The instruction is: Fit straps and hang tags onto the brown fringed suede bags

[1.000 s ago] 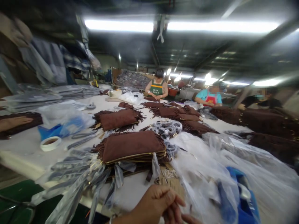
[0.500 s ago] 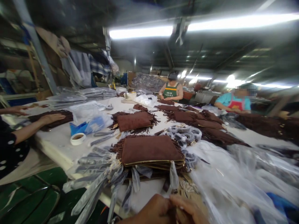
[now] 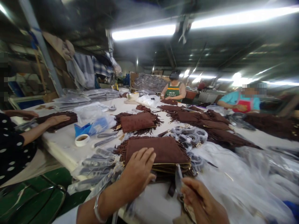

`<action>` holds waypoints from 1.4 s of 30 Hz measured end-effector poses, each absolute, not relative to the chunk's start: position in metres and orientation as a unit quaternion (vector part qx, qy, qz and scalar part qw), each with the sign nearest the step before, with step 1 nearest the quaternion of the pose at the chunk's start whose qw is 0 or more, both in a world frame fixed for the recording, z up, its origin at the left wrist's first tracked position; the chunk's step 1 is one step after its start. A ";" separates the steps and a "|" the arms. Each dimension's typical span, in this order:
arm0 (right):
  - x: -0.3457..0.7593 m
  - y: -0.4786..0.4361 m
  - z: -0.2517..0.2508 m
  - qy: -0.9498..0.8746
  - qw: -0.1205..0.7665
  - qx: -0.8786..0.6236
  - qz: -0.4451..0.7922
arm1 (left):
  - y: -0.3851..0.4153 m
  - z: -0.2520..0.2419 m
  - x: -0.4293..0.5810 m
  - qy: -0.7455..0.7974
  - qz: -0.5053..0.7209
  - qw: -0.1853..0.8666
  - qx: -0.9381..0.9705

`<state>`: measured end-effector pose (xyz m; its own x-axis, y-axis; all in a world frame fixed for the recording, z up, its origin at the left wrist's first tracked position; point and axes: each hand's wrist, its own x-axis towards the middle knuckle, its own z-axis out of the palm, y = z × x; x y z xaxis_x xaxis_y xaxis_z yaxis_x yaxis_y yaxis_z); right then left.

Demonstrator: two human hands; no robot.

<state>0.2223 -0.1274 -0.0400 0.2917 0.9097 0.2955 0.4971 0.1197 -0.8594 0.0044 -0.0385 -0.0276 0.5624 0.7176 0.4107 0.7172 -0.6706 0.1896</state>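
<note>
- A long white tabletop (image 3: pixel 63 141) is shared by several seated people, so the goods are spread within reach of every place along it.
- A heap of clear plastic bags (image 3: pixel 233 174) is piled loosely at the right, close beside the person's right arm.
- Further brown fringed pieces (image 3: pixel 196 119) are laid in overlapping rows towards the far end, near the co-workers there.
- The stack of brown fringed pouches (image 3: pixel 168 149) is set directly ahead near the tabletop's front edge, its gold zip edges turned towards the person. This is probably so that the topmost pouch can be reached first.
- A separate fringed pouch (image 3: pixel 136 122) is laid alone just behind that stack.
- Plastic-sleeved straps (image 3: pixel 98 161) are fanned out left of the stack, some drooping over the edge.
- A coil of wrapped straps (image 3: pixel 189 134) is kept just behind the stack, to its right.
- The left hand (image 3: pixel 137 171) is laid palm-down on the top pouch, its fingers (image 3: pixel 147 157) spread flat. It is judged to be pressing on the pile to steady it.
- The right hand (image 3: pixel 201 202) is held low at the stack's near right corner. Its fingers (image 3: pixel 188 186) are curled together beside a dangling sleeved strap end, and whether anything is pinched cannot be told.
- A co-worker's hand (image 3: pixel 57 119) is rested flat on another brown pouch at the left.
- A tape roll (image 3: pixel 82 140) is left lying flat near a blue bag (image 3: pixel 80 129).
</note>
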 end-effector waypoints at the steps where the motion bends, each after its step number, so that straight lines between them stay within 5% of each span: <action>1: 0.220 -0.117 -0.037 -0.592 0.473 -0.623 0.191 | -0.024 -0.024 0.000 0.407 0.207 -0.012 0.890; 12: 0.186 -0.017 -0.033 -0.799 0.256 -0.534 -0.104 | 0.071 -0.012 -0.012 0.374 0.186 0.174 0.892; 16: 0.188 -0.006 -0.049 -0.789 0.253 -0.552 -0.090 | 0.084 -0.015 -0.025 0.305 0.238 0.334 0.860; 25: 0.171 0.005 -0.035 -0.814 0.234 -0.528 -0.067 | 0.100 -0.019 -0.032 0.256 0.267 0.469 0.802; 42: 0.149 0.008 -0.042 -0.819 0.243 -0.515 -0.068 | 0.077 -0.013 -0.062 0.314 0.186 0.499 0.786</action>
<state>0.1494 0.0079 -0.0421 -0.3506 0.8109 0.4685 0.8771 0.4596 -0.1392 -0.0619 0.0774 -0.0133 0.7333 0.6796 -0.0200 0.3078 -0.3056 0.9010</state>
